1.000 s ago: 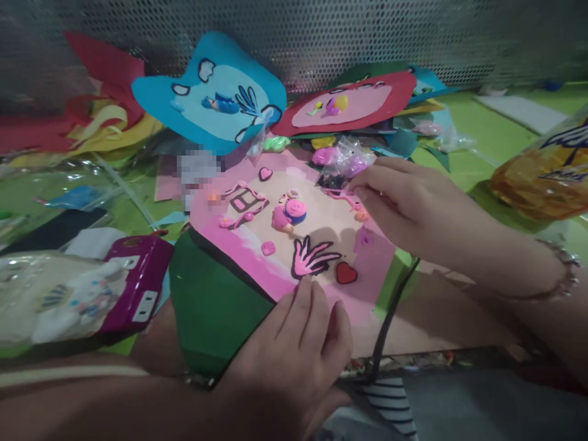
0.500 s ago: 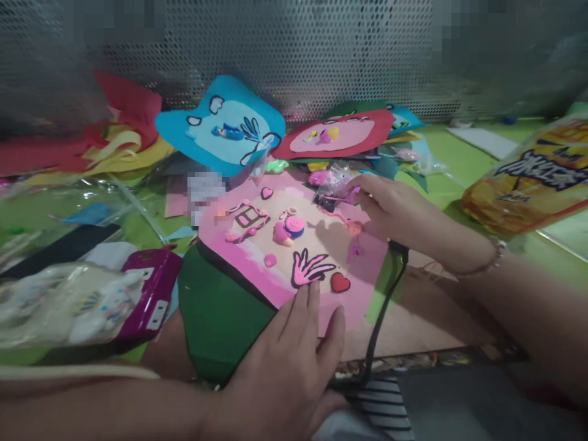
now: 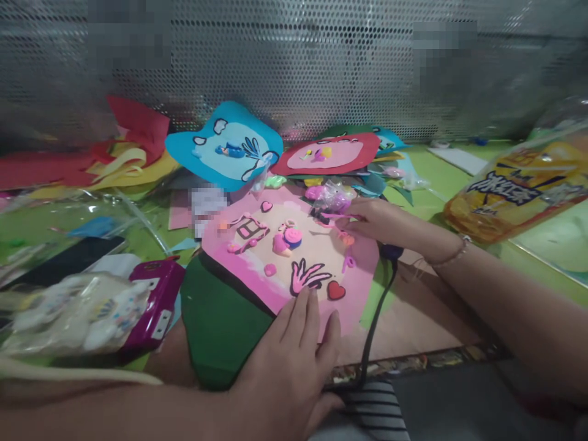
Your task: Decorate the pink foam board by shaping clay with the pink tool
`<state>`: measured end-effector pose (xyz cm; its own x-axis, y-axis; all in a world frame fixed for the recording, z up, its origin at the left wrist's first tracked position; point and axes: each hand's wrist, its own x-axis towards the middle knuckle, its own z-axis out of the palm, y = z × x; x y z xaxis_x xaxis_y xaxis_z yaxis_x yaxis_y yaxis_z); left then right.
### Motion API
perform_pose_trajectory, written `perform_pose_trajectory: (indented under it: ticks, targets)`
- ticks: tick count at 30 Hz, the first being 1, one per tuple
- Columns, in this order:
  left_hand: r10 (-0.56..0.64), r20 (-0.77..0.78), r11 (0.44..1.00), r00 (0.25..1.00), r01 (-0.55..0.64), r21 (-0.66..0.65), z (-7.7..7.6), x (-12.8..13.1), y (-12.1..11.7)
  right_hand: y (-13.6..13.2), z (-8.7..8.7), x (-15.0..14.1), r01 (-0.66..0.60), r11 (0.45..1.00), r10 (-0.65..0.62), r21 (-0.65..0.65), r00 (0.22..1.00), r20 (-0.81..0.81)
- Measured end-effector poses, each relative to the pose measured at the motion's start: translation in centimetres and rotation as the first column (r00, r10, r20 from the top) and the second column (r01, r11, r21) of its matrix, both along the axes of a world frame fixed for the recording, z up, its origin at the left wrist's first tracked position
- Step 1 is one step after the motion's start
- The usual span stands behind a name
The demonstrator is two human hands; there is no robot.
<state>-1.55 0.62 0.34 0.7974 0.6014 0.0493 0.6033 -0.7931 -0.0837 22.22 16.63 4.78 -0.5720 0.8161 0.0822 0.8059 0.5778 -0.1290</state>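
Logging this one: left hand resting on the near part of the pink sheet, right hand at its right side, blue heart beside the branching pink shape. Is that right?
Not quite: the heart beside the branching pink shape is red, not blue, as the head view shows. The left hand, right hand and pink sheet are as you say.

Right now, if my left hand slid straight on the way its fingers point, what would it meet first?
Your left hand would most likely meet the pink, black-outlined branching shape first; the fingertips are at its lower edge, though whether they touch is unclear.
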Motion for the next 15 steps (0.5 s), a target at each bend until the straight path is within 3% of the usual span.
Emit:
perform_pose_trajectory:
  ticks: [9,15]
  targets:
    - [-0.002,-0.013,1.000,1.000,0.002,-0.002,-0.2,0.0,0.1,0.6,-0.7,0.1,-0.141,0.989,0.142,-0.036,0.990,0.022]
    - [-0.018,-0.009,1.000,1.000,0.018,0.022,-0.5,0.0,0.1,0.7,-1.4,0.7,-0.052,0.993,0.044,0.105,0.996,0.077]
